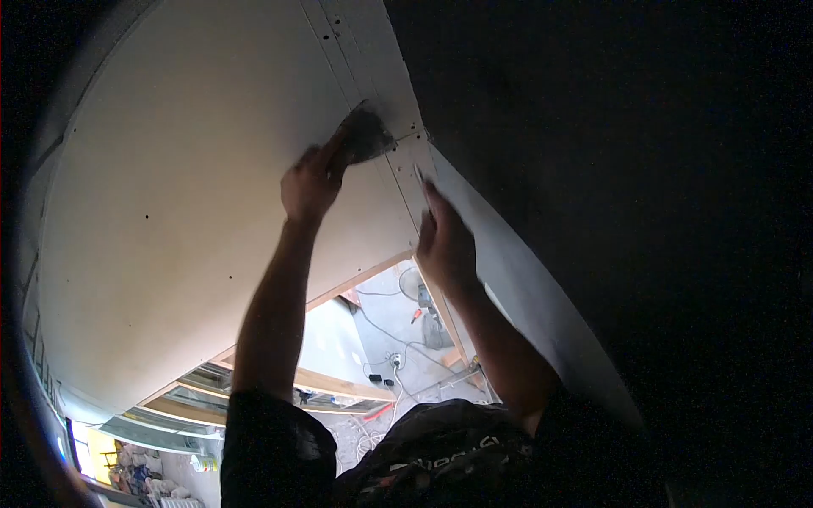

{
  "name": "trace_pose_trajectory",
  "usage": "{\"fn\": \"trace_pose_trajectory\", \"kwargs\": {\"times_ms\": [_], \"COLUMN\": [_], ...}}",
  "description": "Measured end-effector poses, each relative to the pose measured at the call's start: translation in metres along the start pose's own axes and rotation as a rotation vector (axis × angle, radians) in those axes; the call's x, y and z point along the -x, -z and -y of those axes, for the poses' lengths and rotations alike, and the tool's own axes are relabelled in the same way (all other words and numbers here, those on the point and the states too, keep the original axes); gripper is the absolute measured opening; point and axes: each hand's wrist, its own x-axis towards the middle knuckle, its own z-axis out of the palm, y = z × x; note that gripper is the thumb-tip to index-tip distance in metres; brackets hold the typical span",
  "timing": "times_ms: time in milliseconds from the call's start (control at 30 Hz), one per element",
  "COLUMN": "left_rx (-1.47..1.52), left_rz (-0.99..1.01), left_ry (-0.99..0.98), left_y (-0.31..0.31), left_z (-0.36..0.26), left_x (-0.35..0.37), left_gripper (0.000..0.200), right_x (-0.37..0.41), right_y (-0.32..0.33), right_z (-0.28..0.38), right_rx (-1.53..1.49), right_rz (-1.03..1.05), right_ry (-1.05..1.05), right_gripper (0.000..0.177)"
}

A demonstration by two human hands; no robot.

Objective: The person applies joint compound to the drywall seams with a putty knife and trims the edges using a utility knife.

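The left hand (312, 182) is swallowing the handle of the knife (366, 135), so only the dark blade is showing. The right hand (445, 245) is showing us just its back, with its fingers hiding against the board (186, 169). A thin sliver (420, 176) is poking up at its fingertip, too small to name, and there's no telling whether the hand is gripping it. The whole right side is sitting in black shadow (644, 169), with nothing readable in there. The shirt (440, 457) is running off the bottom edge, its print blurring. Down on the floor (381, 309), cables (406, 347) and tools (415, 315) are shrinking to specks. The bright clutter (140, 474) at lower left is smearing out.
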Motion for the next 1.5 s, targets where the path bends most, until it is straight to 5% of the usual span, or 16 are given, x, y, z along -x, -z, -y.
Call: {"fn": "trace_pose_trajectory", "kwargs": {"times_ms": [100,233,267,300,333,467,600,733,767,800,833,867,1000,1233,1367,1500], "left_rx": [0.144,0.206,-0.046,0.295,0.201,0.22,0.283,0.549,0.282,0.148,0.298,0.393,0.574,1.038,1.323,1.447], "left_rz": [-0.217,0.302,0.29,0.289,0.121,0.836,1.309,1.289,1.103,1.017,0.96,1.108,0.965,0.539,0.126,-0.024], "left_ry": [0.024,0.542,0.345,0.793,0.445,0.856,0.912,0.767,0.572,0.925,0.854,1.055,0.94,1.186,1.115,0.909], "left_y": [-0.011,-0.025,-0.013,0.009,0.004,0.054,0.065,0.042,0.042,0.004,-0.006,-0.015,-0.057,-0.041,-0.055,-0.083], "left_z": [-0.001,-0.016,-0.036,-0.057,-0.048,-0.082,-0.054,-0.008,-0.019,-0.027,-0.021,-0.024,-0.044,-0.098,-0.105,-0.117], "left_x": [0.09,0.349,0.409,0.47,0.564,0.673,0.704,0.7,0.697,0.699,0.664,0.618,0.559,0.419,0.289,0.176], "left_gripper": [0.038,0.042,0.046,0.05,0.049,0.042,0.036,0.031,0.035,0.045,0.054,0.057,0.051,0.031,0.017,0.027], "right_x": [0.077,0.192,0.209,0.212,0.212,0.239,0.238,0.239,0.242,0.244,0.246,0.248,0.259,0.254,0.249,0.255], "right_y": [0.008,0.015,0.017,0.021,0.032,0.01,0.013,0.009,0.007,0.007,0.008,0.01,0.013,0.017,0.016,0.019], "right_z": [-0.027,-0.102,-0.113,-0.112,-0.107,-0.144,-0.152,-0.155,-0.16,-0.162,-0.162,-0.162,-0.167,-0.17,-0.163,-0.161], "right_rx": [-0.071,-0.063,-0.069,-0.065,-0.07,-0.007,0.036,0.072,0.058,0.047,0.059,0.065,0.086,0.154,0.125,0.079], "right_rz": [0.208,0.347,0.404,0.355,0.468,0.676,0.693,0.77,0.754,0.739,0.75,0.772,0.81,0.758,0.73,0.635], "right_ry": [-0.131,-0.109,-0.129,-0.155,-0.253,-0.294,-0.333,-0.418,-0.408,-0.397,-0.4,-0.394,-0.413,-0.501,-0.543,-0.499], "right_gripper": [0.044,0.049,0.05,0.05,0.05,0.048,0.04,0.034,0.034,0.033,0.032,0.032,0.032,0.034,0.034,0.033]}}
